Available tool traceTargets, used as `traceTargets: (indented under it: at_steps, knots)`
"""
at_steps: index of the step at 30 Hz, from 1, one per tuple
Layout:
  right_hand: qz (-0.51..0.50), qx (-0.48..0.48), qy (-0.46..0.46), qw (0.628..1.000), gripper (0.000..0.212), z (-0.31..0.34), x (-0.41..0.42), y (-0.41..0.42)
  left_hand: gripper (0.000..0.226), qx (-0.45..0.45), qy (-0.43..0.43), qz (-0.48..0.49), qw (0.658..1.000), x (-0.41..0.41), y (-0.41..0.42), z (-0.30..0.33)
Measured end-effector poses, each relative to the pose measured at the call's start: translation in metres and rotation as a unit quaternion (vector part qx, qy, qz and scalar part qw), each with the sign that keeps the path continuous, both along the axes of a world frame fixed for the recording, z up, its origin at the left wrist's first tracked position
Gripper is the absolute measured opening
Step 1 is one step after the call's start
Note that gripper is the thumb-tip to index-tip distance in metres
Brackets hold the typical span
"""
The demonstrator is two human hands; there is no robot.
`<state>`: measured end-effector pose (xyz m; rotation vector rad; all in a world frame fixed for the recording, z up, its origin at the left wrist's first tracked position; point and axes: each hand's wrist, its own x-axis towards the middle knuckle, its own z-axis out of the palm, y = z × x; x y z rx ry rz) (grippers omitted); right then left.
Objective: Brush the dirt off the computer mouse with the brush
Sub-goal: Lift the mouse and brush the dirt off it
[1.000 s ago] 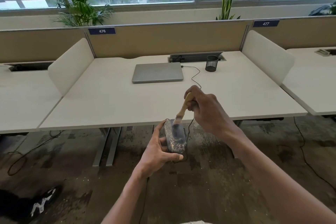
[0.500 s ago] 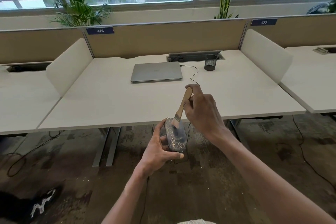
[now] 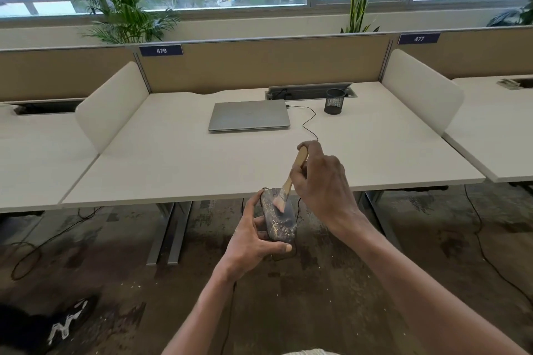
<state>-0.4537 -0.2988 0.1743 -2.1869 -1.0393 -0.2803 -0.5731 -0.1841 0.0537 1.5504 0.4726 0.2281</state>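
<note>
- The computer mouse (image 3: 279, 217) is clamped in the left hand (image 3: 253, 239); the brush (image 3: 290, 181) is gripped by the right hand (image 3: 323, 187).
- Brushing is underway; sweeps toward the speckled lower half are judged next.

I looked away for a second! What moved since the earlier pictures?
The brush in the right hand tilted more upright and its bristles slid up the dirty computer mouse. The left hand kept gripping the mouse; nothing was let go.

Bright window (image 3: 230, 1) backlight; wide-angle edge distortion.
</note>
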Motion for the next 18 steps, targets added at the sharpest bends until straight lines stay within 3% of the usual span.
traceTargets:
  at_steps: [7, 13, 18]
  knots:
    - [-0.004, 0.034, -0.006, 0.999, 0.031, 0.0064, -0.0003, 0.0024, 0.128, 0.004, -0.002, -0.004, 1.000, -0.0009, -0.0005, 0.0002]
    - [-0.021, -0.011, -0.013, 1.000, 0.027, 0.0033, -0.0033, -0.0055, 0.125, 0.010, -0.004, -0.001, 1.000, -0.0035, -0.0020, 0.0021]
    - [-0.023, 0.048, -0.011, 0.999, 0.027, 0.0095, 0.0007, -0.0007, 0.126, 0.039, -0.002, -0.003, 0.999, -0.0009, -0.0027, 0.0050]
